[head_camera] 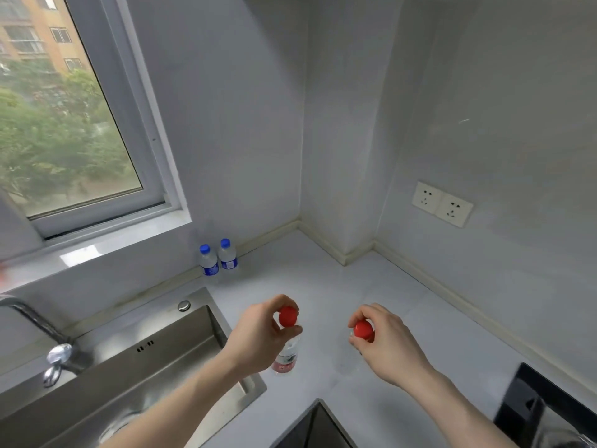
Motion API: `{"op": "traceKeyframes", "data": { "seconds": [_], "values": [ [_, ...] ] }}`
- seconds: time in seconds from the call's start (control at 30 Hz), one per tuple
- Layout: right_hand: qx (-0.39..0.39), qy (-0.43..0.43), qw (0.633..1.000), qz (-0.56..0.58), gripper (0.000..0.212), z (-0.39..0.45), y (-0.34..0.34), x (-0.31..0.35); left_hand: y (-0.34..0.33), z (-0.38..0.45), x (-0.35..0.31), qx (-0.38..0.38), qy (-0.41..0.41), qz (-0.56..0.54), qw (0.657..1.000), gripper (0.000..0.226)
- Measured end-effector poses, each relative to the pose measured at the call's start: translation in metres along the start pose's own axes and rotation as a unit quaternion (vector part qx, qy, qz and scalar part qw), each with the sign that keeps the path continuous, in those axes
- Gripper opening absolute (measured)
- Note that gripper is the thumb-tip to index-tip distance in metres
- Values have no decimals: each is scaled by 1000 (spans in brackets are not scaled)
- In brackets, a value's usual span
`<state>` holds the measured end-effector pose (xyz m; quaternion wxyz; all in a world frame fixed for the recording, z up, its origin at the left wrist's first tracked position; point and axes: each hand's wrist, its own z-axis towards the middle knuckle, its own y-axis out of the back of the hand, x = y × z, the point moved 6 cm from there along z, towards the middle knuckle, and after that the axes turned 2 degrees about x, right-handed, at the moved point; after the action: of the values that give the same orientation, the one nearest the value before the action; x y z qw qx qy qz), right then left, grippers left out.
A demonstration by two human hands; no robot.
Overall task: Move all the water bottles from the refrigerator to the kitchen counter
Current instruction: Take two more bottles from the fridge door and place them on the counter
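Counter (323,279) bare toward corner; sink (155,357) at left edge. Left hand (261,334), right hand (384,341) each pinching red-capped bottle; blue-capped bottles (218,258) by wall.

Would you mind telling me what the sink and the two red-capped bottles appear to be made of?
The sink looks like brushed stainless steel: grey, with soft streaky reflections. The bottle in the left hand seems to be clear thin plastic, see-through below its glossy red cap. The right hand hides its bottle's body; only its red cap shows.

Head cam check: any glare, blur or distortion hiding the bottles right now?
Head view: daylight from the window, glare on the sill; wide-angle bending at the edges; blue-capped bottles sharp; right hand hides its red-capped bottle below the cap.
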<state>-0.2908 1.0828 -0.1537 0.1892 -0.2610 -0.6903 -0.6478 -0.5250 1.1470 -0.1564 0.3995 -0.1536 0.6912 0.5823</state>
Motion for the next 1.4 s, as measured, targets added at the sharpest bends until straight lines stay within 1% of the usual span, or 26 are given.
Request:
{"op": "traceKeyframes", "data": {
  "seconds": [0.07, 0.2, 0.37, 0.5, 0.67, 0.8, 0.9, 1.1, 1.23, 1.4],
  "values": [
    [1, -3, 1000, 0, 21, 20, -11, 11, 10, 18, 19, 10, 0, 28, 1000, 26],
    [15, -10, 1000, 5, 20, 56, -26, 26, 26, 50, 48, 6, 4, 68, 998, 27],
    [39, 0, 999, -6, 21, 109, -40, 42, 46, 98, 78, -12, 28, 73, 997, 25],
    [55, 12, 998, -18, 16, 155, -49, 50, 54, 138, 99, -20, 43, 81, 996, 26],
    [71, 25, 997, -32, 15, 220, -59, 57, 62, 188, 119, -13, 66, 94, 993, 27],
    [67, 46, 996, -49, 15, 276, -70, 65, 69, 228, 138, -6, 92, 106, 990, 27],
    [68, 47, 995, -53, 14, 313, -81, 71, 74, 254, 152, -3, 111, 104, 988, 30],
    [79, 45, 995, -46, 24, 378, -104, 81, 82, 293, 179, -15, 160, 81, 984, 34],
    [99, 36, 994, -26, 19, 417, -122, 87, 88, 314, 198, -25, 192, 43, 980, 35],
    [105, 20, 994, 17, 17, 456, -149, 95, 96, 332, 212, -21, 204, 8, 979, 33]
  ]
}}
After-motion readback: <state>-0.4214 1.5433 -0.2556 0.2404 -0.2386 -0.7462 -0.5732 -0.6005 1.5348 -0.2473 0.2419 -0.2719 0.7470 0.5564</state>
